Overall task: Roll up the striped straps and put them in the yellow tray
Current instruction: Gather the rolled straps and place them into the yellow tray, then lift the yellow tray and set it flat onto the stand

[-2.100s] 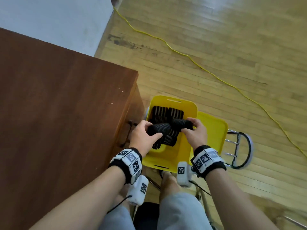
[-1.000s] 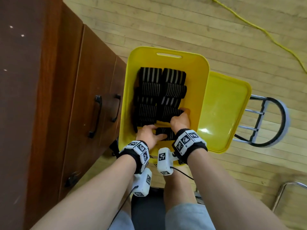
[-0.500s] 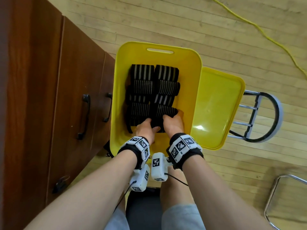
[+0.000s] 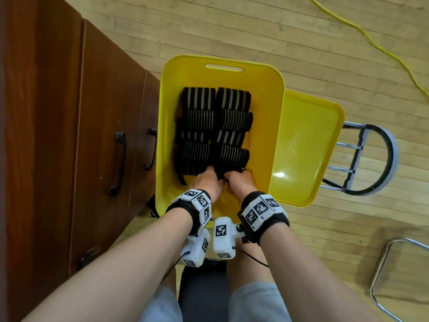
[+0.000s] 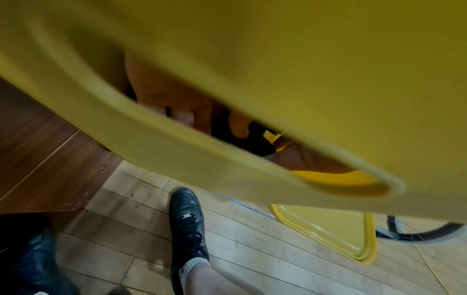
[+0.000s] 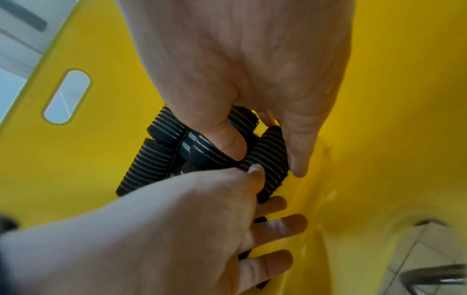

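The rolled black straps with thin pale stripes (image 4: 214, 126) lie packed in two columns inside the deep yellow plastic tray with a slot handle (image 4: 224, 67), filling it from near its far wall towards its near end; at the near end of the right column one more rolled striped strap (image 6: 271, 159) sits under both hands, close to the tray's right wall; the left hand (image 4: 207, 182) has its fingers (image 6: 278, 225) spread and pushed down beside and beneath that roll, its thumb lying against the roll, so it is closed on the roll rather than lying flat; the right hand (image 4: 240, 182) comes down from above with its thumb pressed on the striped rolls and a finger reaching down along the right side of the same roll, clamping it between them; the two hands touch each other over it; the left wrist view shows mostly the blurred yellow rim of the tray, with a little of the hand and a striped roll beyond it; a flat yellow lid (image 4: 306, 147) lies just beside the tray's right edge, resting on a metal-framed stool (image 4: 371, 159); a brown wooden cabinet with dark handles (image 4: 104, 135) stands against the tray's left side; a yellow cable (image 4: 371, 40) runs across the pale wooden floor (image 4: 232, 24).
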The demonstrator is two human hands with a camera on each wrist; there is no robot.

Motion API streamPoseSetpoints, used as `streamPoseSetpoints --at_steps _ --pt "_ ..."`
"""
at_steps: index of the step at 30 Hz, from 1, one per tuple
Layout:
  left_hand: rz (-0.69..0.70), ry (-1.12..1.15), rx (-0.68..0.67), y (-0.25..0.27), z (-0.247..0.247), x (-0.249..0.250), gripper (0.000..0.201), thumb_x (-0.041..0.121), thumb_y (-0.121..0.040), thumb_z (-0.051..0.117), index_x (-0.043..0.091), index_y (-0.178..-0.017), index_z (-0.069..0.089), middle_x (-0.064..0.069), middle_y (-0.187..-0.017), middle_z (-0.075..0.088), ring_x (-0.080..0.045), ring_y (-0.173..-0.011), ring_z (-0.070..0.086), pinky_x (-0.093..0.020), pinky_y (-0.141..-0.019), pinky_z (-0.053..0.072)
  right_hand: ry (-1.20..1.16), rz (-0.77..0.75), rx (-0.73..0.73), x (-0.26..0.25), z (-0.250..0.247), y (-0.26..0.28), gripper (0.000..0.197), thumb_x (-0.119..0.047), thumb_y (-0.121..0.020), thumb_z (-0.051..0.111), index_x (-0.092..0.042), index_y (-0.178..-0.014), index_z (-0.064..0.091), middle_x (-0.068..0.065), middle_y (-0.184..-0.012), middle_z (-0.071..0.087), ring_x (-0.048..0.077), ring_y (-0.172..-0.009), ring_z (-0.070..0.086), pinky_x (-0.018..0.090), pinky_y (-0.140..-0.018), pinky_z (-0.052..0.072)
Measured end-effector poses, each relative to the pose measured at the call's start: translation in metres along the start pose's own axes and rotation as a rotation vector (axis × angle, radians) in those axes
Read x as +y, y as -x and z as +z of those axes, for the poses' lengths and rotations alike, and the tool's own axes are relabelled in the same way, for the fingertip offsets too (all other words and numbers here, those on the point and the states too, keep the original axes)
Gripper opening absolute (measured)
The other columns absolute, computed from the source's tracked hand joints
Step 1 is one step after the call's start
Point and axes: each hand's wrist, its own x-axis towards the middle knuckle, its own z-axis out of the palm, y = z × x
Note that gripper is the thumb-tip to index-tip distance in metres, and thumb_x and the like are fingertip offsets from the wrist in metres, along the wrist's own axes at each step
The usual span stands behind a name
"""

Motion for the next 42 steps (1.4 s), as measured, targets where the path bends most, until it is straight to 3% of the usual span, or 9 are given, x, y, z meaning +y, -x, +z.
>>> streamPoseSetpoints --at_steps 5,10,14,23,28,31,35,38,42 --pt "0.068 -0.074 -0.054 0.014 -0.012 0.001 0.038 0.029 -0.103 0.053 0.007 -0.133 0.058 -0.020 -0.130 0.064 -0.039 -0.117 0.062 -0.040 -0.092 0.052 0.109 -0.050 -0.005 -0.003 -0.005 0.009 0.063 -0.008 -0.100 0.057 -0.004 -0.154 0.026 0.023 -0.138 0.059 0.040 -0.125 0.058 0.047 -0.104 0.049" --pt "0.195 -0.118 0.103 0.027 -0.060 0.001 0.024 0.031 -0.101 0.055 0.026 -0.117 0.072 -0.010 -0.117 0.072 -0.036 -0.110 0.066 -0.040 -0.092 0.053 0.119 -0.047 -0.019 -0.008 -0.009 0.012 0.071 -0.013 -0.099 0.061 -0.006 -0.157 0.020 0.022 -0.140 0.057 0.040 -0.127 0.056 0.044 -0.103 0.048" --pt "0.192 -0.005 0.147 0.016 -0.084 0.001 0.014 0.026 -0.100 0.055 0.027 -0.099 0.069 -0.006 -0.099 0.072 -0.032 -0.098 0.070 -0.038 -0.086 0.057 0.098 -0.143 0.050 -0.016 -0.009 0.010 0.070 -0.009 -0.098 0.061 -0.011 -0.157 0.025 0.018 -0.141 0.057 0.038 -0.130 0.056 0.041 -0.103 0.046" --pt "0.152 0.123 0.199 0.007 -0.076 -0.009 0.017 0.019 -0.098 0.060 0.018 -0.106 0.075 -0.011 -0.108 0.075 -0.032 -0.104 0.068 -0.035 -0.088 0.055 0.112 -0.166 0.014 -0.022 -0.012 -0.002 0.061 -0.009 -0.099 0.061 -0.011 -0.152 0.031 0.017 -0.142 0.056 0.039 -0.129 0.056 0.043 -0.102 0.047" --pt "0.223 0.222 0.185 0.030 -0.091 0.000 0.012 0.025 -0.099 0.057 0.034 -0.099 0.065 0.001 -0.104 0.075 -0.024 -0.100 0.071 -0.041 -0.092 0.058 0.093 -0.160 0.084 -0.025 -0.009 0.024 0.064 -0.010 -0.093 0.065 -0.003 -0.146 0.030 0.021 -0.140 0.052 0.041 -0.128 0.055 0.051 -0.106 0.048" --pt "0.421 0.304 0.265 0.064 -0.113 0.020 0.013 0.029 -0.103 0.052 0.034 -0.108 0.063 0.007 -0.105 0.074 -0.016 -0.105 0.069 -0.045 -0.096 0.056 0.119 -0.271 0.059 -0.034 -0.016 0.058 0.069 -0.025 -0.088 0.069 -0.003 -0.145 0.037 0.016 -0.140 0.051 0.036 -0.132 0.052 0.049 -0.107 0.047" --pt "0.708 0.298 0.390 0.106 -0.130 0.067 0.045 0.044 -0.103 0.043 0.025 -0.143 0.053 0.007 -0.140 0.061 -0.007 -0.131 0.054 -0.039 -0.111 0.046 -0.124 -0.665 -0.064 -0.062 -0.058 0.106 0.024 -0.017 -0.099 0.062 -0.015 -0.122 0.069 -0.005 -0.119 0.073 0.013 -0.113 0.067 0.038 -0.099 0.054" --pt "0.812 0.303 0.406 0.117 -0.123 0.109 0.057 0.047 -0.103 0.042 0.024 -0.155 0.039 0.007 -0.154 0.050 -0.005 -0.143 0.042 -0.029 -0.117 0.035 -0.351 -0.904 0.099 -0.076 -0.103 0.109 0.020 -0.010 -0.100 0.059 -0.022 -0.106 0.074 -0.007 -0.103 0.077 0.011 -0.099 0.072 0.035 -0.089 0.058" --pt "0.845 0.272 0.364 0.122 -0.091 0.150 0.057 0.040 -0.107 0.047 0.020 -0.158 0.034 0.003 -0.158 0.046 -0.007 -0.146 0.038 -0.024 -0.116 0.030 -0.302 -0.859 0.439 -0.067 -0.158 0.058 0.020 -0.011 -0.100 0.060 -0.014 -0.116 0.072 -0.005 -0.110 0.073 0.007 -0.103 0.067 0.008 -0.079 0.047"
